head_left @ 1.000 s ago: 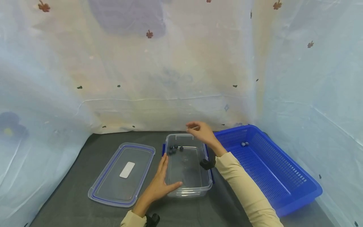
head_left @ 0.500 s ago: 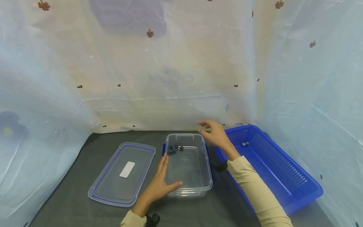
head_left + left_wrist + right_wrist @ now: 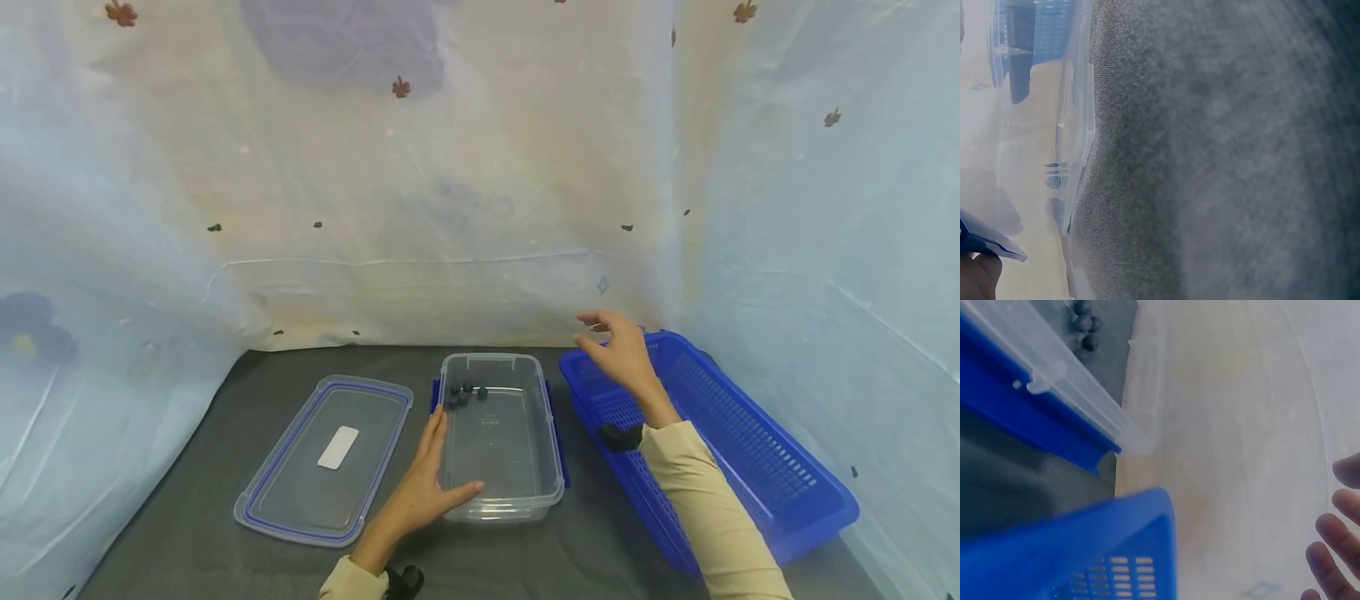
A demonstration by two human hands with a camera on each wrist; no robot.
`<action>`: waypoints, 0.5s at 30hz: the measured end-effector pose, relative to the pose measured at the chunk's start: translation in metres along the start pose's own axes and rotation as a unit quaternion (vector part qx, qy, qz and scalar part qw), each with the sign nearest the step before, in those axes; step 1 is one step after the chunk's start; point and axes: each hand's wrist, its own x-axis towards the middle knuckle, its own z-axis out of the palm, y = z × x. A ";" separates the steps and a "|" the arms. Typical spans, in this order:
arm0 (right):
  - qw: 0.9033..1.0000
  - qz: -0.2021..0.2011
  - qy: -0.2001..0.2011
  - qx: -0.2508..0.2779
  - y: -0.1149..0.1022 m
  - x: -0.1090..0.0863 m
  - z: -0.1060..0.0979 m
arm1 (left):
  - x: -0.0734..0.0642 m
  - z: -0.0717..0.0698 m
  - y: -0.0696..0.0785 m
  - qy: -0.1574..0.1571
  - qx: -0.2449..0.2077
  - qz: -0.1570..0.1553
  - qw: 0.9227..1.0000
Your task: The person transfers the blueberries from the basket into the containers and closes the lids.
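A clear plastic box (image 3: 498, 450) stands without its lid in the middle of the dark cloth. Several small dark round fruits, like blueberries (image 3: 462, 393), lie at its far left corner; the right wrist view shows these berries (image 3: 1088, 325) too. My left hand (image 3: 422, 492) rests along the box's left side, fingers straight and thumb at the near corner. My right hand (image 3: 622, 354) hovers above the far left end of a blue basket (image 3: 772, 467), its fingers spread and loosely bent around nothing. The hand and wrist cover the part of the basket where two berries lay.
To the left, the clear lid (image 3: 292, 492) with a blue seal and white label lies flat. Blue latches (image 3: 561, 450) hang folded down at the box's sides. A patterned plastic curtain (image 3: 450, 208) closes off the back and both sides.
My right hand has moved right, from above the clear box's far edge to above the blue basket. The left hand, box, lid and dark berries stay in place.
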 end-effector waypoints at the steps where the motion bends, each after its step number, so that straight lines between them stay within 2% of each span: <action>1: 1.000 0.008 0.005 0.005 0.003 -0.001 -0.003 | 0.000 0.000 0.000 -0.002 -0.001 -0.001 1.000; 9: 0.997 0.060 0.050 0.026 0.022 -0.011 -0.022 | 0.001 0.000 0.001 -0.005 0.004 -0.001 1.000; 15: 0.991 0.103 0.076 0.039 0.043 -0.017 -0.024 | 0.000 -0.001 0.001 0.000 0.013 0.000 1.000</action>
